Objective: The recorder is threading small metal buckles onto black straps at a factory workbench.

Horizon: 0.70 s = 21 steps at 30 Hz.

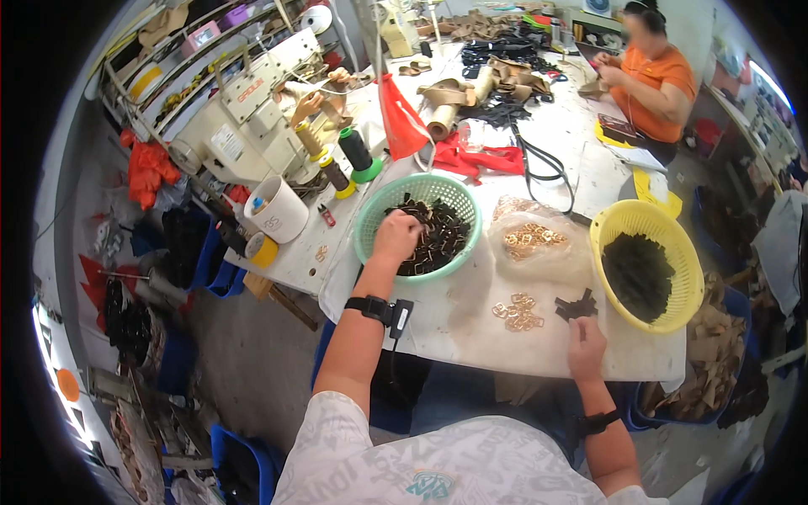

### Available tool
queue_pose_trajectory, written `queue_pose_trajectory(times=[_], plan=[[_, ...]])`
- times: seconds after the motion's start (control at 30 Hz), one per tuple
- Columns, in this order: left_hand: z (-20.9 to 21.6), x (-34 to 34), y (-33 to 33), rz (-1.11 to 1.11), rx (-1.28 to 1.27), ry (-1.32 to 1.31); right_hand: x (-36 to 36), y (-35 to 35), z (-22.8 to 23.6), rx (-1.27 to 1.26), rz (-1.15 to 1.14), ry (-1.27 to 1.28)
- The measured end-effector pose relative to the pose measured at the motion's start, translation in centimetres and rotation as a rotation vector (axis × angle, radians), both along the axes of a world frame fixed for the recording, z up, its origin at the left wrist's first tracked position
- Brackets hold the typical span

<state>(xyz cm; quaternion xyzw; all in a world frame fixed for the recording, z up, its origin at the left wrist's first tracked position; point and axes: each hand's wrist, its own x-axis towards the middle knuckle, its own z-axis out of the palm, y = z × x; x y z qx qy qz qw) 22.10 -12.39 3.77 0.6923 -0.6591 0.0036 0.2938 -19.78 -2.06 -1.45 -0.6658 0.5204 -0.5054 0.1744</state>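
1. Reaching into the green basket (364,231) by the counter's (454,335) left edge, the left hand (399,238) is curled, contents hidden; tangled pieces could snag.
2. Right hand (587,338) pinches black strips (576,305) near the front edge; loosening could drop some.
3. Brushing could scatter gold buckles (518,313).

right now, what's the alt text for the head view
A person's right hand holds black strips beside gold buckles on a white table, while the left hand reaches into a green basket. A yellow basket of dark pieces stands at right.
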Motion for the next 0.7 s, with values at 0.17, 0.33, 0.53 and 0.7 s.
queue_pose_trajectory(times=[0.17, 0.33, 0.53, 0.7], plan=[[0.0, 2.7, -1.6, 0.262, 0.190, -0.171, 0.0, -0.3, -0.3, 0.019, -0.021, -0.033], [0.6, -0.3, -0.7, -0.050, 0.186, -0.056, -0.2, -0.5, -0.8, 0.053, -0.042, -0.044], [1.7, 1.1, 1.1, 0.106, 0.387, -0.217, -0.1, -0.3, -0.5, 0.028, -0.028, -0.053], [3.8, -0.4, 2.6, 0.264, 0.228, -0.232, -0.6, -0.1, -0.6, 0.120, -0.073, -0.132]])
